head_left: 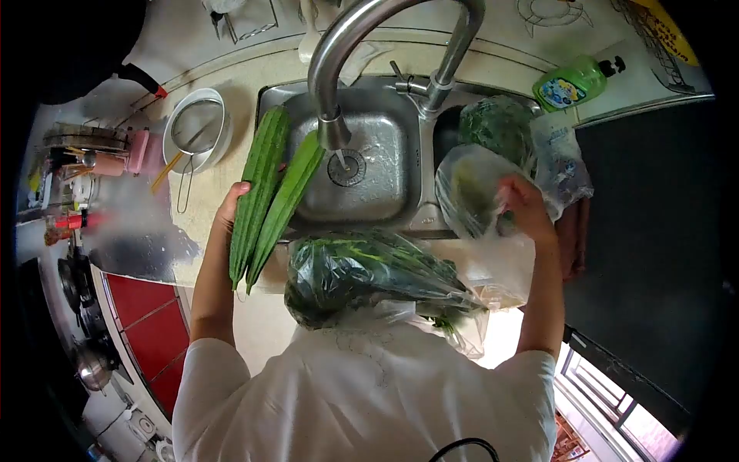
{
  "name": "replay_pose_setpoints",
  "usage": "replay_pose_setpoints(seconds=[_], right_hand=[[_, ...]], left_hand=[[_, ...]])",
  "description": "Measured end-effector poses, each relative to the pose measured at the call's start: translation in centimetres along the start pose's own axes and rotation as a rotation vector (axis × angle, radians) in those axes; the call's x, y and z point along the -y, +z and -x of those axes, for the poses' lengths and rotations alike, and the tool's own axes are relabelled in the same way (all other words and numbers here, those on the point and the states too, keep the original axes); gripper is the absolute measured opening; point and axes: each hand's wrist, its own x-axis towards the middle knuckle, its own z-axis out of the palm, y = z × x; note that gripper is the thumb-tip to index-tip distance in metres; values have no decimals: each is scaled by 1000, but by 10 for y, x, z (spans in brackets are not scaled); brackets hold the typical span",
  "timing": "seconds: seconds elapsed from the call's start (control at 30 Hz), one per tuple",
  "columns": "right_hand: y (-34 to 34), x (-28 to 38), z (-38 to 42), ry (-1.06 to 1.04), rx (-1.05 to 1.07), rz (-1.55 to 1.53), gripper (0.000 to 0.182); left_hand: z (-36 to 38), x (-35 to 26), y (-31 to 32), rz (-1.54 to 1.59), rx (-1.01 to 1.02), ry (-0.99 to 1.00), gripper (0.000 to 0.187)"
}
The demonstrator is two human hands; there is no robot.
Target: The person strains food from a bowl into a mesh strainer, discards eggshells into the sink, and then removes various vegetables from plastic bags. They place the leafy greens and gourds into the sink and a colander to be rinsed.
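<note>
Two long green ridge gourds (pixel 265 181) are in my left hand (pixel 234 202), lying side by side over the left edge of the sink. My thumb shows on the near side and the other fingers are mostly hidden behind them. On the right, my right hand (pixel 525 202) grips a clear plastic bag (pixel 468 189) with something greenish inside, blurred by the plastic. A bagged bunch of leafy greens (pixel 354 273) lies along the counter's front edge, against my shirt. Behind the right hand sits another bag of dark green vegetables (pixel 499 127).
A steel sink (pixel 396 208) lies under the curved faucet (pixel 323 77), with a thin stream of water at its spout. To the left stands a white bowl (pixel 219 146) with a strainer. Green dish soap (pixel 573 83) is at the back right, near a crumpled plastic bag (pixel 566 158).
</note>
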Motion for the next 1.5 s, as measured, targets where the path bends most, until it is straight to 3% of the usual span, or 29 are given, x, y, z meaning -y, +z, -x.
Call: replay_pose_setpoints(seconds=[0.17, 0.27, 0.33, 0.47, 0.6, 0.7, 0.83, 0.87, 0.97, 1.1, 1.23, 1.4, 1.5], right_hand=[[6, 31, 14, 11, -127, -33, 14], [2, 42, 34, 39, -370, -116, 9], [1, 36, 39, -30, -347, -9, 11], [17, 36, 41, -69, -261, 149, 12], [29, 10, 38, -61, -221, 117, 11], [39, 6, 38, -4, -204, 115, 11], [37, -1, 35, 13, -197, 145, 10], [37, 0, 35, 9, -200, 169, 10], [39, 4, 35, 22, -196, 186, 10], [45, 2, 32, 2, -205, 185, 12], [51, 2, 26, -58, -210, 135, 12], [54, -15, 25, -41, -169, 103, 14], [52, -22, 25, 44, -146, 62, 16]], left_hand=[[14, 4, 5, -12, -16, 49, 92], [30, 2, 13, 10, -59, -27, 91], [39, 10, -3, 67, -109, -69, 85], [50, 16, -27, 60, 58, -28, 81], [89, 17, -63, -117, -31, -161, 81], [112, 17, -83, -474, -74, -84, 81], [136, -5, -42, -664, -130, -19, 86], [137, 0, -53, -1105, -162, 58, 82], [140, 10, -14, -1639, -382, 163, 74], [137, 46, -17, -1770, -671, 350, 73], [138, 44, -28, -1788, -829, 332, 74], [143, 42, -40, -1638, -791, 195, 101], [137, 50, -40, -1566, -824, 276, 102]])
